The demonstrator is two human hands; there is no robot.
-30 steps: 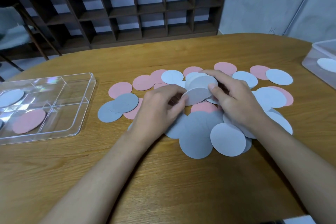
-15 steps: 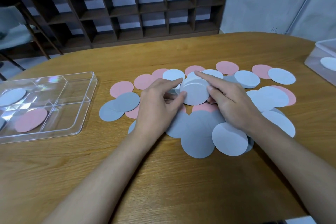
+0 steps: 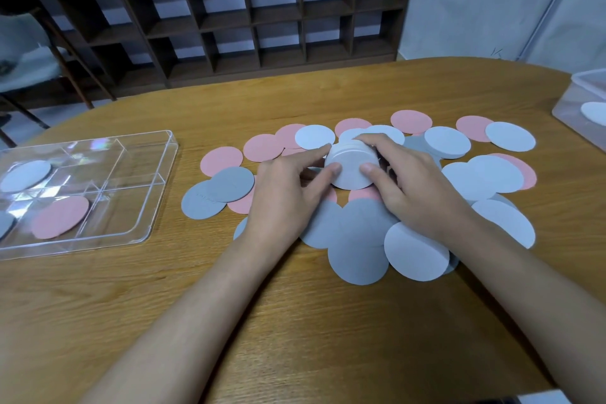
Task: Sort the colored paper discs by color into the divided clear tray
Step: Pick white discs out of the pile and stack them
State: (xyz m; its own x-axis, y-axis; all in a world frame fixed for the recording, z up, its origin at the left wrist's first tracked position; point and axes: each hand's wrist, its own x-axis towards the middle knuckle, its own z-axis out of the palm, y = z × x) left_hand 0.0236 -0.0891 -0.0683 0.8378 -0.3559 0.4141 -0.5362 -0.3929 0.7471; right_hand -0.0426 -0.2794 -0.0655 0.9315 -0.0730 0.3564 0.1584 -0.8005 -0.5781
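Pink, grey and white paper discs lie spread over the middle of the wooden table. A small stack of white discs (image 3: 351, 170) is held between both hands above the pile. My left hand (image 3: 288, 193) pinches its left edge with thumb and forefinger. My right hand (image 3: 413, 187) grips its right edge, fingers over the top. The divided clear tray (image 3: 157, 193) sits at the left; it holds a white disc (image 3: 26, 175), a pink disc (image 3: 60, 216) and a grey disc (image 3: 5, 223) in separate compartments.
A second clear container (image 3: 587, 105) with a white disc stands at the table's right edge. A dark wooden shelf unit (image 3: 262, 16) stands behind the table, and a chair (image 3: 29, 52) is at the far left.
The white discs that both hands were gathering have been squared into a neat stack. Both hands closed in on its edges; the stack now stands tilted between them.
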